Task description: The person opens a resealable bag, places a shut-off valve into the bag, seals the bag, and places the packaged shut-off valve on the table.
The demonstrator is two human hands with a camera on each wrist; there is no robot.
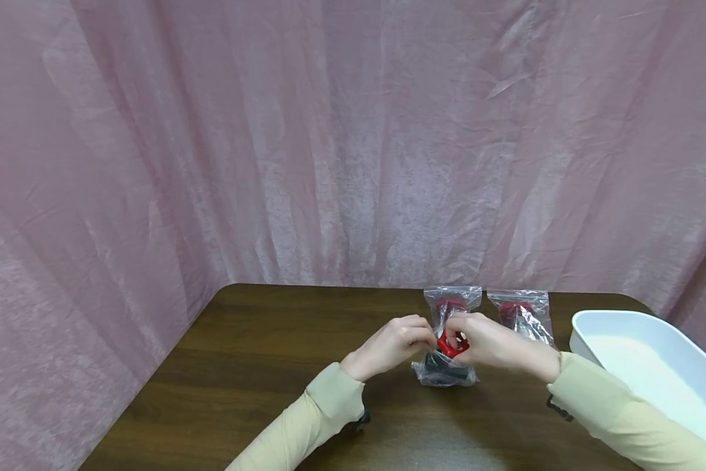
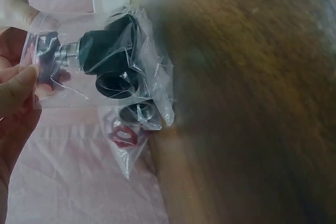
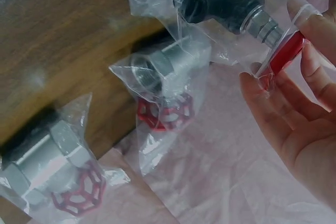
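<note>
A valve with a black body (image 3: 220, 3), a metal stem (image 3: 262, 27) and a red handwheel (image 1: 453, 344) stands upright inside a clear plastic bag (image 2: 84, 95). The handwheel is at the bag's mouth, between both hands. My left hand (image 1: 396, 343) pinches the mouth's edge on the left side. On the other side, my right hand (image 1: 485, 340) curls its fingers around the bag's edge, right at the handwheel. The bag's lower end bunches around the black body near the tabletop. Fingers hide part of the handwheel.
Behind lies a bagged valve (image 3: 173, 72) with a red handwheel; another bagged valve (image 1: 520, 317) is to its right. A white tub (image 1: 585, 343) stands at the right of the brown wooden table (image 1: 258, 353). Pink curtain (image 1: 353, 144) hangs along the back.
</note>
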